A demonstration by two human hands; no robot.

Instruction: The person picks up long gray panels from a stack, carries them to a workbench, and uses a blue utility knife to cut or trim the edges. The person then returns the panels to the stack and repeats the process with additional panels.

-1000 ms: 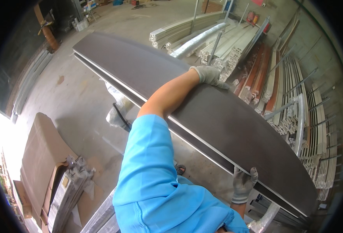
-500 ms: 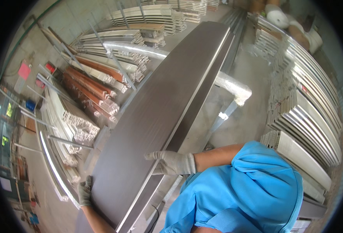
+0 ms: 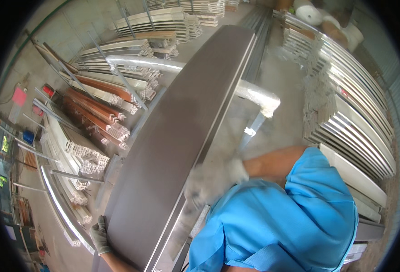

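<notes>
A long dark grey-brown panel (image 3: 163, 140) runs from the lower edge of the view to the far middle. A second dark board with a pale edge shows as a thin strip along its right side. My left hand (image 3: 101, 235), in a grey knitted glove, is closed on the panel's left edge near me. Part of its fingers is hidden by the edge. At the right edge my gloved right hand (image 3: 213, 179) is smeared by motion. Its fingers cannot be made out, nor whether it touches the panel.
Under the panel lies a rack arm wrapped in clear film (image 3: 259, 96). Stacked pale profiles (image 3: 345, 122) stand on the right. On the left, racks hold reddish-brown profiles (image 3: 95, 109) and white hollow profiles (image 3: 82, 145) with upright metal bars. White rolls (image 3: 308, 14) lie far right.
The strip of lower board beside the panel has become narrower. My right hand has left its grip on the right edge and moved slightly right and up. My left hand stays at the left edge.
</notes>
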